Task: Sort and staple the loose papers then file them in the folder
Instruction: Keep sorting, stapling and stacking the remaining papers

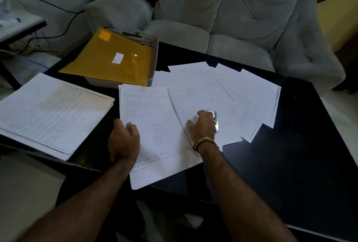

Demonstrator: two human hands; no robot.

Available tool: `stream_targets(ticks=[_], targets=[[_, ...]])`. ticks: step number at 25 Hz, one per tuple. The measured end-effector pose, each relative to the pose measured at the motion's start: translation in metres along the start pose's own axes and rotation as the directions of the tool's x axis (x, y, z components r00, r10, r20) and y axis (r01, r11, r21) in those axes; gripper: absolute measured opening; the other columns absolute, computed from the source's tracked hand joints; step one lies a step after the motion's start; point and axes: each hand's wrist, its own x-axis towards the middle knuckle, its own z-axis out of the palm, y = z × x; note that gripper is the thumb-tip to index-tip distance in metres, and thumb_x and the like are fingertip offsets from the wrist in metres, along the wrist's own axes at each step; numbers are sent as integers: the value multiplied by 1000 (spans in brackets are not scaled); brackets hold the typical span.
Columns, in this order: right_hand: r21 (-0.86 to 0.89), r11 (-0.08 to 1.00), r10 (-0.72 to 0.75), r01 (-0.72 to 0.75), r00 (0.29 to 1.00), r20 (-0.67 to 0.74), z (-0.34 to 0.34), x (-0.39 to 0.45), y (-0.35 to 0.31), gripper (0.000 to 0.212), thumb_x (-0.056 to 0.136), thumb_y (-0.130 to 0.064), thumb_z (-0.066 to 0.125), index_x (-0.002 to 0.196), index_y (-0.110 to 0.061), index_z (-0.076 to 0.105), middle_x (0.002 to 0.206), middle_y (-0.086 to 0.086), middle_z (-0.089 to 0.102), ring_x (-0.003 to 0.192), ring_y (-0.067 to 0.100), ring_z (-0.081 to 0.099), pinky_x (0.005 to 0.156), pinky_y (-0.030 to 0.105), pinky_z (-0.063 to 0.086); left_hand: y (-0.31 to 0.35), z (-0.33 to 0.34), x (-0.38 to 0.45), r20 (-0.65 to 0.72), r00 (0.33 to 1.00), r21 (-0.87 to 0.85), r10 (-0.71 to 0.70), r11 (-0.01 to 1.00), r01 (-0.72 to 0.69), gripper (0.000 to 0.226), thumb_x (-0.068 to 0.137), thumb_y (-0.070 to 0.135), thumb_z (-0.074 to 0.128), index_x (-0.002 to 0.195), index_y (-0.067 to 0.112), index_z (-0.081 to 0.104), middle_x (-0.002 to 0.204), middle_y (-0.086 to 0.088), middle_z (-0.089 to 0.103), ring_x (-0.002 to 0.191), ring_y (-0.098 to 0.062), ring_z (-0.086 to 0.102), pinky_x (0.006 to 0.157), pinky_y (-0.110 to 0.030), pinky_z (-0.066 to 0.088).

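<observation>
While both forearms reach in from the near edge of the glossy black table [290,154], the left hand [124,143] lies palm-down, fingers loosely curled, on the left margin of a thin white printed paper stack [155,139]. The right hand [203,125], a yellow-and-red thread band [203,142] at its wrist, presses flat with fingers spread on fanned loose white sheets [222,90]; a blurred shiny thing shows beside its fingers. 1 translucent yellow plastic folder [112,59] rests across a grey perforated tray [149,42]. Another flat white paper pile [52,112] sits far left.
</observation>
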Motion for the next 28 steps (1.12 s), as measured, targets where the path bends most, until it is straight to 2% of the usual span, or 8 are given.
stream_targets(ticks=[2, 4, 8, 14, 19, 22, 24, 28], targets=[[27, 998, 54, -54, 998, -12, -5, -4, 4, 48, 83, -34, 66, 123, -10, 54, 125, 13, 50, 119, 30, 46, 101, 37, 37, 1, -2, 0, -3, 1000, -36, -12, 999, 12, 20, 94, 20, 50, 89, 1, 44, 90, -20, 62, 69, -24, 49, 54, -30, 32], [41, 999, 15, -16, 1000, 23, -6, -11, 1, 54, 81, -37, 70, 125, -10, 54, 124, 13, 50, 119, 31, 45, 100, 38, 37, 0, -6, -1, -14, 1000, -119, -18, 993, 16, 23, 90, 21, 50, 87, -2, 48, 91, -21, 63, 71, -30, 56, 55, -29, 35], [-119, 991, 71, -63, 995, 65, -12, -11, 1, 66, 80, -49, 67, 125, -5, 48, 126, 15, 48, 120, 34, 45, 95, 41, 43, -5, -11, -4, -3, 1000, -218, -1, 976, 0, 25, 85, 23, 50, 84, -2, 51, 92, -21, 66, 74, -30, 60, 58, -28, 37], [-224, 952, 223, -209, 974, 41, -36, 34, 33, 65, 86, -42, 67, 130, 0, 44, 135, 18, 46, 126, 34, 46, 99, 41, 43, -6, 2, -8, 191, 949, 100, 251, 957, -273, 21, 94, 27, 52, 83, 12, 42, 76, -9, 61, 57, -22, 49, 52, -30, 38], [-307, 899, 372, -313, 915, 158, -54, 76, 43, 104, 63, -60, 80, 137, 0, 37, 138, 17, 41, 132, 36, 39, 102, 49, 40, -3, 5, -7, 237, 938, 232, 253, 923, -308, 20, 95, 29, 48, 82, 16, 37, 68, 1, 50, 54, -18, 47, 51, -27, 34], [-270, 892, 434, -364, 858, 277, -58, 92, 48, 117, 54, -62, 84, 138, 2, 34, 137, 17, 47, 130, 37, 43, 105, 49, 40, 0, 6, -7, 252, 933, 256, 258, 912, -321, 18, 95, 29, 46, 84, 18, 36, 69, 2, 50, 53, -15, 47, 50, -24, 32], [-238, 890, 447, -389, 847, 286, -56, 91, 46, 107, 52, -61, 86, 131, -2, 44, 130, 16, 56, 124, 37, 50, 102, 51, 43, 0, 7, -7, 254, 931, 247, 261, 914, -323, 18, 95, 29, 46, 84, 19, 36, 69, 3, 51, 52, -12, 46, 48, -22, 30], [-69, 924, 380, -376, 924, 49, -51, 72, 50, 49, 77, -37, 78, 113, -9, 60, 115, 13, 64, 112, 37, 58, 93, 45, 44, -2, 8, -7, 260, 927, 248, 271, 909, -335, 18, 95, 30, 46, 84, 18, 38, 68, 1, 53, 52, -14, 49, 49, -24, 35]])
